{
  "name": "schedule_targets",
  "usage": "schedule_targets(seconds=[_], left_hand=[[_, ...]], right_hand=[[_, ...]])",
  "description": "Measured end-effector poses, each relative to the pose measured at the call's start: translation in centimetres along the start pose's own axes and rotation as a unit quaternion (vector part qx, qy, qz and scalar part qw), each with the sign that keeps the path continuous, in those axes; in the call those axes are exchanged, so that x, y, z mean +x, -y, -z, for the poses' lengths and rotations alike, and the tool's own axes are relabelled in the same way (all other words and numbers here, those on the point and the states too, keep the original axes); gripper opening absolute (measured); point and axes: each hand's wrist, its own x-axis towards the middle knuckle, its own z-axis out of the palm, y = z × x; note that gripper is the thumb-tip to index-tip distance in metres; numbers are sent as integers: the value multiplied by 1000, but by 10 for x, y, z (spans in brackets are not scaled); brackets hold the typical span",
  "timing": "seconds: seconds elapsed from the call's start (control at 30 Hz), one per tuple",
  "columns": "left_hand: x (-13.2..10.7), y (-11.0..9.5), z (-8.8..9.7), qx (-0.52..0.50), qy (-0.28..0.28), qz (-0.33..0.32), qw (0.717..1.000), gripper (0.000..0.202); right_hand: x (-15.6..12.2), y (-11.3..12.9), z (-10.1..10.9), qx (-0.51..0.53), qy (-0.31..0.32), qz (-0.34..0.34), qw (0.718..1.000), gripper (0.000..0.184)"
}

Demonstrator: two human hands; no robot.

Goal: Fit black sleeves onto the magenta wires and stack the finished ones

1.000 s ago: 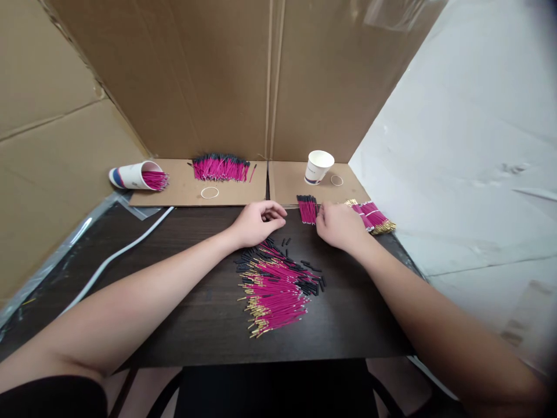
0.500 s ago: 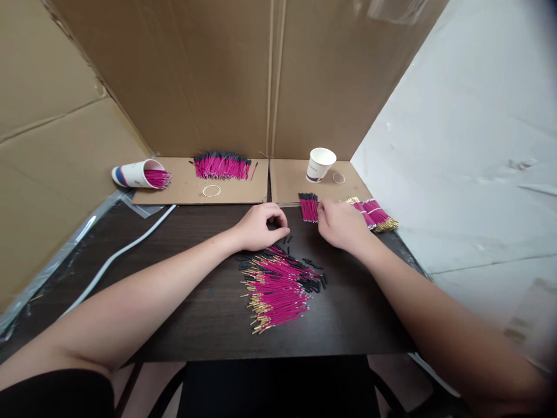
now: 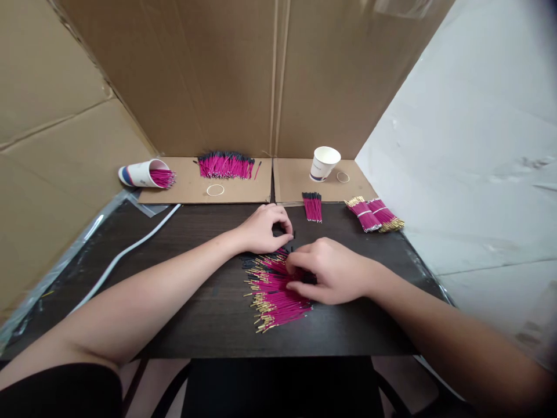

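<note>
A pile of thin magenta wire pieces (image 3: 278, 302) with gold tips lies in the middle of the dark table, with short black tubes mixed in along its upper part. Over the pile's right side, my right hand (image 3: 331, 271) reaches down with thumb and fingers apart, covering some of the wires. My left hand (image 3: 266, 228) rests at the pile's top edge, its thumb and forefinger brought together in a pinch. What may be between those fingertips is too small to make out. A small row of black-capped wires (image 3: 312, 207) lies just beyond my hands.
Two banded wire bundles (image 3: 369, 215) lie at right. An upright paper cup (image 3: 324, 164) and a rubber band (image 3: 343, 177) sit on the cardboard strip (image 3: 248, 194). Farther left are a black-capped heap (image 3: 226, 165), another band (image 3: 215, 190) and a tipped cup (image 3: 138, 174) holding wires.
My right hand has come away from the small row of capped wires, moving toward me and left onto the pile, its fingers now spread. My left hand stays nearly in place.
</note>
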Motion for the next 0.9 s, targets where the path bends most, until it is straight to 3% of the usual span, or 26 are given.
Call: schedule_targets(seconds=[0.23,0.43,0.6,0.73,0.9], left_hand=[[2,1,-1,20,28,21,999,9],[3,0,-1,37,41,38,998,10],[4,0,-2,-13,-4,68,998,12],[5,0,-2,-95,-53,121,987,10],[7,2,-4,-139,-86,143,976,7]], right_hand=[[3,7,-8,6,43,5,999,17],[1,9,-10,-55,35,8,998,12],[1,6,-15,-54,16,28,998,17],[2,2,-16,9,-8,39,999,16],[4,0,-13,75,-24,48,996,11]])
